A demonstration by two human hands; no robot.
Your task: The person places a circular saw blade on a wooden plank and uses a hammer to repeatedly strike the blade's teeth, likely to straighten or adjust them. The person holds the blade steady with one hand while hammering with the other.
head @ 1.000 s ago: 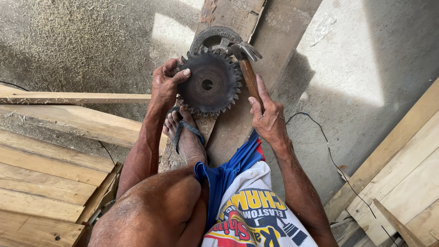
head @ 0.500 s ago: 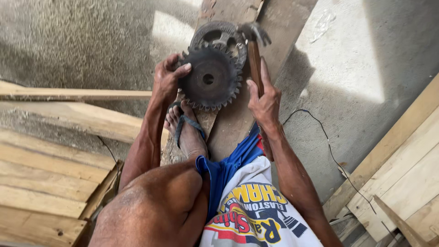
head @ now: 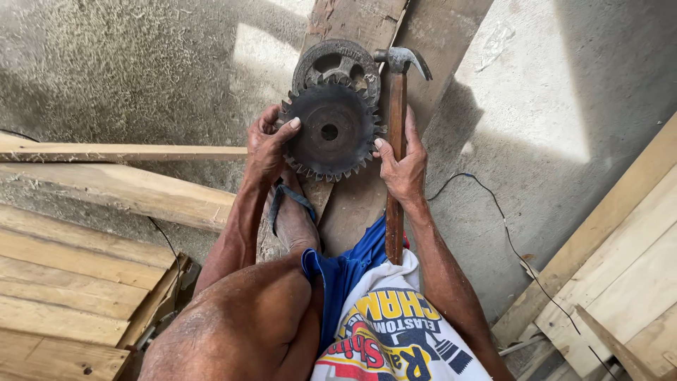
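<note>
Resting on a weathered wooden plank [head: 352,212], dark rusty toothed circular saw blade [head: 330,132]: gripped at opposite rims by left hand [head: 266,147] and right hand [head: 403,164], which also clasps a wooden-handled claw hammer [head: 395,176]; judged stiff, heavy, sharp-edged.

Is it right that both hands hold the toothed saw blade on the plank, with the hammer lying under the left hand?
Not quite: the hammer lies under the right hand, as the head view shows. Both hands, the left hand too, do hold the saw blade on the plank.
</note>
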